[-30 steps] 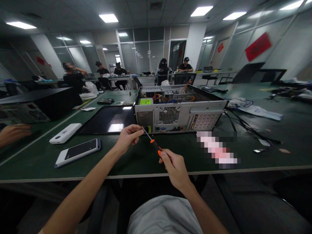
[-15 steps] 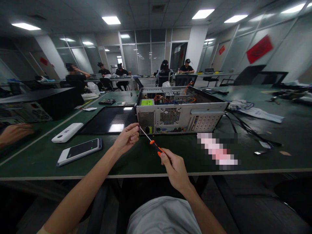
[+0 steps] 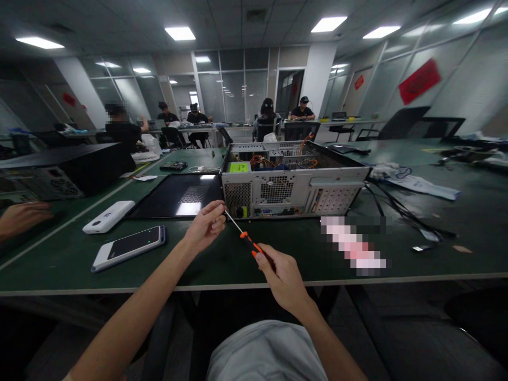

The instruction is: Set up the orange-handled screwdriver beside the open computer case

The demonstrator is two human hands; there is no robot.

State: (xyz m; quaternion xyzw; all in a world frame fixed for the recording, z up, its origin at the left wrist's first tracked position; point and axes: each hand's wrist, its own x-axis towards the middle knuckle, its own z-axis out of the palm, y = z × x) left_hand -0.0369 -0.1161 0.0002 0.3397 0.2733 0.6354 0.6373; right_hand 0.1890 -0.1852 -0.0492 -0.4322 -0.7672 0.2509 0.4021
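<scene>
My right hand [image 3: 283, 275] is closed round the handle of an orange and black screwdriver [image 3: 249, 242]. The thin metal shaft points up and left, and its tip is at the fingertips of my left hand [image 3: 205, 226]. The left fingers are pinched together; whatever they hold at the tip is too small to make out. Just beyond my hands an open computer case [image 3: 296, 193] lies on the green table, its rear side towards me, with wires and a green-labelled part inside. A black side panel [image 3: 174, 196] lies left of the case.
Left on the table [image 3: 234, 272] are a white device [image 3: 109, 217] and a larger one with a dark screen [image 3: 135, 247]. Another person's hand [image 3: 26, 218] rests near a second case [image 3: 71, 169]. Black cables [image 3: 400, 209] and a glove [image 3: 384, 172] lie right. People sit behind.
The screwdriver and its tip have shifted slightly to the left and down. My left hand has stayed nearly in place. A person in the left background has lowered an arm.
</scene>
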